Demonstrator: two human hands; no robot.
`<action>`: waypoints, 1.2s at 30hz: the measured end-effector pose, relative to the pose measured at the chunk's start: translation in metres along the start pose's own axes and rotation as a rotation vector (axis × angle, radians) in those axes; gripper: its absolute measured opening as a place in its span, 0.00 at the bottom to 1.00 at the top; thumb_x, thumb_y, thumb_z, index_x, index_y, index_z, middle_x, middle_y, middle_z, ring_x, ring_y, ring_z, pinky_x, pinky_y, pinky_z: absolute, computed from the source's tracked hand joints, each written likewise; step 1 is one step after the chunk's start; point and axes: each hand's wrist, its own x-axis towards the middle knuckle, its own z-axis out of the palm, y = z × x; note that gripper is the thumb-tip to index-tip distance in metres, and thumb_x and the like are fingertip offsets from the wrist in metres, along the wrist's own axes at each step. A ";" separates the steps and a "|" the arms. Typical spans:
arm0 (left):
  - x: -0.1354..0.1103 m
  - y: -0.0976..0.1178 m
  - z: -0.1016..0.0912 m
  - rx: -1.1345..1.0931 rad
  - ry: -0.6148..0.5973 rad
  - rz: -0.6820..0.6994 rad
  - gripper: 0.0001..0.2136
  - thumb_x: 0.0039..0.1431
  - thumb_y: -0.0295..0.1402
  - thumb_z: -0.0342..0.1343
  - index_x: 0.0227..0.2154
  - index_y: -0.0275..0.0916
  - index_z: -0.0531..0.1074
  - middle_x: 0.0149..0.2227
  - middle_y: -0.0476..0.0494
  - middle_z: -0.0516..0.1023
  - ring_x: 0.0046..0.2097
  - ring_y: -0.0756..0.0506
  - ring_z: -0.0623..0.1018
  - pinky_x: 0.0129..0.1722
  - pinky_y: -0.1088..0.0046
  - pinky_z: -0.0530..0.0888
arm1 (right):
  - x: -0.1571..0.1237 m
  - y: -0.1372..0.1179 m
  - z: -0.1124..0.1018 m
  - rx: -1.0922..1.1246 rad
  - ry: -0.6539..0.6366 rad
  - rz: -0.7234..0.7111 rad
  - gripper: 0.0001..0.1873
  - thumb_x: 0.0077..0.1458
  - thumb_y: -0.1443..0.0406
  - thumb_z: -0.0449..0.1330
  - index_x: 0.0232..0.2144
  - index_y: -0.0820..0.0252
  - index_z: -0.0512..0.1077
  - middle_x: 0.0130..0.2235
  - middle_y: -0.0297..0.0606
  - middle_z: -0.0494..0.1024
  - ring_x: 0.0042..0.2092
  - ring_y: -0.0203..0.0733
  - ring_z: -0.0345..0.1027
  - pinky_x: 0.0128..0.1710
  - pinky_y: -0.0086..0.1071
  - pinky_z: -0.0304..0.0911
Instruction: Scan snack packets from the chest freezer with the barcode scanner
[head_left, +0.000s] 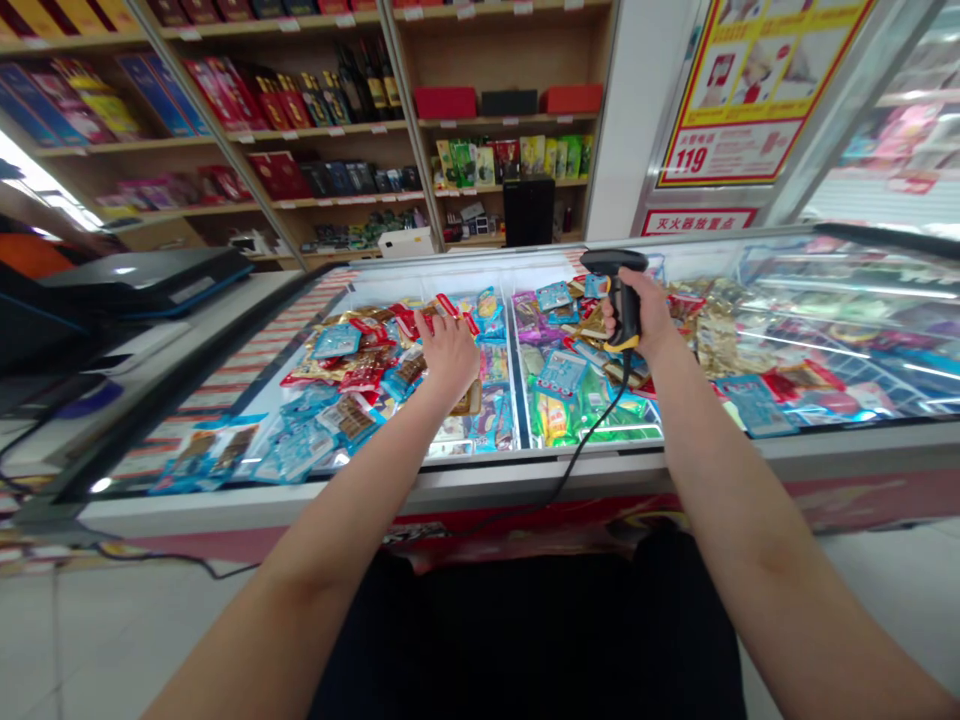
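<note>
My right hand [651, 310] is wrapped round the grip of a black and yellow barcode scanner [611, 262], its head above the packets and its cord [592, 430] hanging over the front edge of the chest freezer [285, 500]. Over the left compartment, my left hand [451, 352] has its fingers apart, at a red packet [405, 320]. Whether the fingertips touch it I cannot tell. Around that hand are red, brown and blue snack packets [337, 340]. Below the scanner, a blue packet [562, 372] lies among green ones.
A white divider [517, 400] splits the freezer's packets. More packets [754, 403] lie to the right, partly under glass. Black counter equipment [150, 280] stands at the left. Behind are shelves [337, 130] of bottles and boxes, and a yellow and red poster [750, 90].
</note>
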 end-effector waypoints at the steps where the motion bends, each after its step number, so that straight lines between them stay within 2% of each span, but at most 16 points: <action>1: 0.005 0.008 0.002 -0.027 0.017 0.027 0.18 0.63 0.29 0.44 0.49 0.33 0.76 0.51 0.30 0.75 0.60 0.31 0.68 0.70 0.47 0.42 | -0.001 0.000 0.001 0.002 0.002 -0.001 0.20 0.55 0.47 0.62 0.33 0.58 0.71 0.18 0.31 0.71 0.14 0.35 0.61 0.12 0.27 0.59; 4: 0.029 0.042 0.007 -0.148 -0.042 0.096 0.19 0.66 0.33 0.43 0.50 0.30 0.74 0.52 0.28 0.74 0.58 0.33 0.71 0.69 0.49 0.49 | -0.001 0.000 0.004 -0.001 0.009 0.000 0.20 0.55 0.47 0.62 0.34 0.58 0.71 0.17 0.31 0.70 0.14 0.35 0.61 0.11 0.27 0.59; 7: 0.058 0.083 0.013 -0.324 -0.164 0.188 0.21 0.68 0.37 0.42 0.57 0.34 0.69 0.60 0.30 0.70 0.64 0.37 0.66 0.67 0.56 0.57 | 0.000 0.000 0.005 -0.014 0.002 0.016 0.20 0.54 0.47 0.63 0.34 0.57 0.70 0.17 0.30 0.71 0.14 0.35 0.62 0.12 0.27 0.60; 9: 0.076 0.107 0.019 -0.390 -0.234 0.245 0.24 0.69 0.40 0.42 0.63 0.35 0.63 0.65 0.31 0.64 0.67 0.37 0.62 0.66 0.58 0.58 | 0.000 -0.001 0.006 -0.015 -0.005 0.022 0.21 0.54 0.46 0.63 0.34 0.57 0.70 0.17 0.30 0.71 0.14 0.35 0.62 0.12 0.27 0.60; 13: 0.104 0.134 0.035 -0.443 -0.389 0.128 0.35 0.66 0.53 0.43 0.71 0.43 0.50 0.72 0.32 0.50 0.71 0.29 0.53 0.66 0.47 0.56 | 0.000 -0.001 0.006 -0.005 -0.018 0.015 0.21 0.55 0.46 0.63 0.35 0.57 0.70 0.16 0.28 0.69 0.14 0.35 0.62 0.11 0.27 0.60; 16: 0.116 0.136 0.047 -0.455 -0.466 0.082 0.40 0.60 0.62 0.44 0.71 0.51 0.47 0.74 0.35 0.46 0.71 0.25 0.51 0.66 0.41 0.52 | 0.000 0.000 0.006 0.009 -0.007 -0.019 0.21 0.56 0.46 0.62 0.36 0.58 0.70 0.16 0.28 0.69 0.14 0.34 0.62 0.11 0.26 0.60; 19: 0.118 0.131 0.054 -0.437 -0.462 0.162 0.37 0.61 0.62 0.41 0.70 0.55 0.51 0.72 0.37 0.54 0.71 0.28 0.55 0.67 0.40 0.49 | 0.000 -0.002 0.005 0.007 0.000 -0.025 0.21 0.55 0.46 0.62 0.36 0.57 0.70 0.17 0.28 0.70 0.14 0.34 0.62 0.11 0.26 0.60; 24: 0.092 0.121 0.044 -0.413 -0.430 0.329 0.30 0.66 0.55 0.41 0.68 0.53 0.58 0.64 0.38 0.67 0.66 0.34 0.66 0.65 0.50 0.59 | -0.002 -0.007 0.007 -0.003 -0.009 -0.007 0.22 0.55 0.46 0.63 0.37 0.57 0.71 0.16 0.28 0.69 0.14 0.36 0.63 0.12 0.27 0.61; 28: 0.068 0.113 0.030 -0.489 -0.422 0.362 0.24 0.69 0.48 0.39 0.64 0.52 0.65 0.58 0.44 0.74 0.61 0.39 0.71 0.62 0.61 0.65 | -0.003 -0.006 0.008 -0.017 0.003 0.005 0.21 0.56 0.46 0.63 0.37 0.57 0.71 0.17 0.29 0.70 0.14 0.36 0.62 0.11 0.28 0.60; 30: 0.060 0.107 0.024 -0.586 -0.446 0.348 0.23 0.70 0.46 0.39 0.58 0.50 0.72 0.53 0.45 0.78 0.58 0.41 0.75 0.59 0.66 0.67 | -0.001 -0.004 0.007 -0.035 0.006 0.023 0.21 0.56 0.47 0.63 0.37 0.57 0.71 0.17 0.30 0.70 0.14 0.36 0.63 0.11 0.28 0.60; 32: 0.054 0.101 0.020 -0.651 -0.444 0.305 0.20 0.69 0.45 0.43 0.54 0.47 0.75 0.52 0.45 0.79 0.56 0.41 0.76 0.57 0.68 0.68 | 0.002 -0.002 0.005 -0.051 0.010 0.043 0.20 0.55 0.47 0.64 0.36 0.57 0.71 0.17 0.31 0.71 0.14 0.36 0.63 0.11 0.28 0.61; 34: 0.050 0.097 0.016 -0.628 -0.389 0.224 0.19 0.66 0.42 0.50 0.57 0.45 0.72 0.55 0.43 0.78 0.58 0.40 0.74 0.58 0.67 0.67 | 0.006 0.002 0.003 -0.067 0.023 0.052 0.19 0.54 0.48 0.65 0.34 0.57 0.71 0.17 0.31 0.71 0.14 0.37 0.63 0.11 0.28 0.61; 36: 0.047 0.094 0.014 -0.556 -0.340 0.108 0.27 0.61 0.40 0.58 0.63 0.42 0.66 0.58 0.38 0.76 0.61 0.38 0.72 0.60 0.64 0.66 | 0.010 0.006 0.001 -0.091 0.045 0.051 0.18 0.54 0.48 0.65 0.32 0.56 0.70 0.17 0.31 0.71 0.14 0.37 0.63 0.11 0.29 0.61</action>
